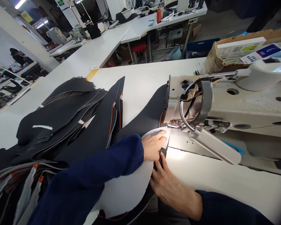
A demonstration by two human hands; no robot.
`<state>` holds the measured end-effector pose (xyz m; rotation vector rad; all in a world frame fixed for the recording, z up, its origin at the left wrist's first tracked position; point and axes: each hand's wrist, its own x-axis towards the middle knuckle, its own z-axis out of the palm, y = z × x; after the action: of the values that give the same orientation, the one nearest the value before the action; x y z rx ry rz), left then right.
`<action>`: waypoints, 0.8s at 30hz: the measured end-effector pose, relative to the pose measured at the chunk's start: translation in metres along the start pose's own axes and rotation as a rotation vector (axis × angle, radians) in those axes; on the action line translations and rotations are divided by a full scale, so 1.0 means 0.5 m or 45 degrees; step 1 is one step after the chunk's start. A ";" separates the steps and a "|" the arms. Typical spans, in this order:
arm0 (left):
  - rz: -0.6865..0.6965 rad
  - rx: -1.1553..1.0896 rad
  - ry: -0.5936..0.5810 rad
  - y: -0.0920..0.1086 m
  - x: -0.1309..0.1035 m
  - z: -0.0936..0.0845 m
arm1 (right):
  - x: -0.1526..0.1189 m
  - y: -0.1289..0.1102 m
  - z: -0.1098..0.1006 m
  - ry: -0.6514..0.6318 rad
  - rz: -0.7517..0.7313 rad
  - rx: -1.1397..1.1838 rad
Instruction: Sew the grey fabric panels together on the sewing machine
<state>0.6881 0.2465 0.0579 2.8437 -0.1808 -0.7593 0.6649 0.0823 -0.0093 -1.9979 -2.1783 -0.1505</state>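
Note:
A dark fabric panel (145, 117) with an orange seam line runs up to the head of a sewing machine (189, 97). Over it lies a pale grey piece (128, 190), its upper tip close to the machine's needle area. My left hand (154, 145) lies on that pale piece, fingers stretched toward the needle area and pressing down. Just below, my right hand (170, 187) rests at the right edge of the layers, fingers spread on the dark border. The panel's lower part hangs toward my lap, partly hidden by my left sleeve.
Stacked dark panels (58, 115) cover the table's left side, with more pieces showing pale linings and orange tabs (21, 190) at lower left. A lamp on a flexible metal neck (215, 145) hangs beside the needle. A cardboard box (220, 59) stands behind the machine.

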 end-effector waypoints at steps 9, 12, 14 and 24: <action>-0.039 0.036 0.101 0.030 -0.024 0.030 | -0.025 -0.110 0.043 0.285 0.223 -0.112; -0.031 0.029 0.103 0.029 -0.019 0.033 | -0.025 -0.115 0.050 0.310 0.239 -0.113; -0.036 0.028 0.097 0.029 -0.018 0.034 | -0.023 -0.111 0.048 0.312 0.232 -0.122; -0.031 -0.022 0.180 0.035 -0.002 0.030 | -0.029 -0.108 0.036 0.249 0.224 -0.247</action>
<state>0.6784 0.2272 0.0495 2.8740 -0.1187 -0.5582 0.6111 0.0667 -0.0273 -2.1614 -1.9228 -0.5264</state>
